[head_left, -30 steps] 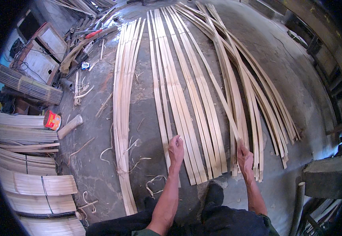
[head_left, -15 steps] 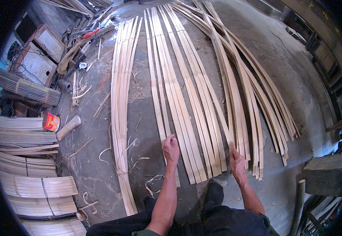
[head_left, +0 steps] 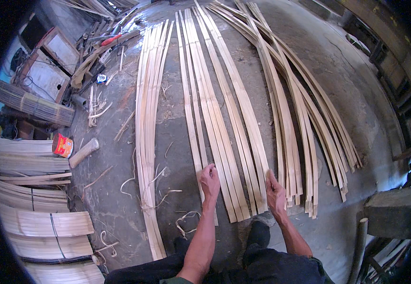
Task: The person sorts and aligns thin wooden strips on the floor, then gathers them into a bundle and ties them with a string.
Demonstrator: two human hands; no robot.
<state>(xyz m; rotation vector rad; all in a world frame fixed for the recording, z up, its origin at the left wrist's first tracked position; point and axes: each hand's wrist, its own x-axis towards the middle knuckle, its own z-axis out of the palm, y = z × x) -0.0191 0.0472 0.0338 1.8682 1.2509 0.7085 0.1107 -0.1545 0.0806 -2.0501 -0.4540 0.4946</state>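
Head view: the right hand (head_left: 275, 193) is at the right edge of the middle row (head_left: 219, 151) of pale wood strips, thumb and fingers pressed together, pinching the outer strip (head_left: 256, 142) close to its near end. That strip runs from the fingertips up and leftward, away from the person, along the right side of the row. The hand itself is to the right of the row, beside its near ends.

The left hand (head_left: 209, 181) is over the near part of the row's left side, its fingers curled in toward the thumb — I cannot tell whether anything is between them. Beneath and beside it run two thin strips (head_left: 186, 94), a little apart from the wider ones.

To the right of the right hand, a pile (head_left: 281, 132) of more strips fans out, some crossing others toward the far end. Well to the left of the left hand, a long bundle (head_left: 146, 118) lies on the floor (head_left: 174, 128), curly shavings near it. Farther left are a red tub (head_left: 63, 145), a short log (head_left: 84, 153) just beside it — and stacked slats (head_left: 44, 222), some tied with dark cord.
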